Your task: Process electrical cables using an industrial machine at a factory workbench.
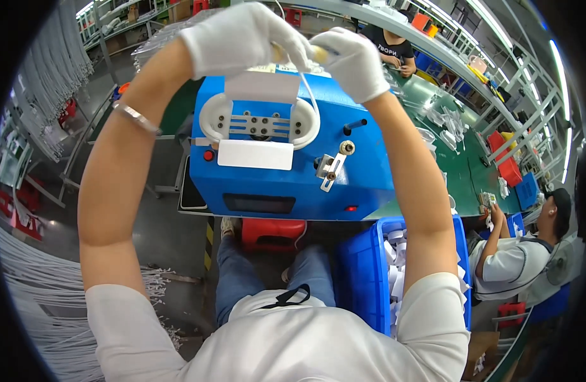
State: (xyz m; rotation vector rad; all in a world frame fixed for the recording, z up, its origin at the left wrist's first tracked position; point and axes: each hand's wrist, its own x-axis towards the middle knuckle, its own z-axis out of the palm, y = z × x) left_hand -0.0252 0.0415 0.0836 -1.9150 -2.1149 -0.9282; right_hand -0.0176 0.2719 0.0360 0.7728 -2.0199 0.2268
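Both my hands wear white gloves and are raised above a blue machine point(369, 172). My left hand point(242, 38) and my right hand point(353, 60) are closed together around a bundle of thin white cable point(306, 54). A white strand point(311, 95) hangs from the bundle down toward the machine's white oval winding plate point(210, 121). A metal bracelet point(135, 118) sits on my left wrist. What lies inside my palms is hidden by the gloves.
A blue crate point(356, 274) of white cable pieces stands by my right knee. A red stool point(271, 232) is under the machine. White cables hang at the left point(26, 280). A green bench point(465, 165) runs right, with one person seated at right point(516, 254) and another at the back point(395, 48).
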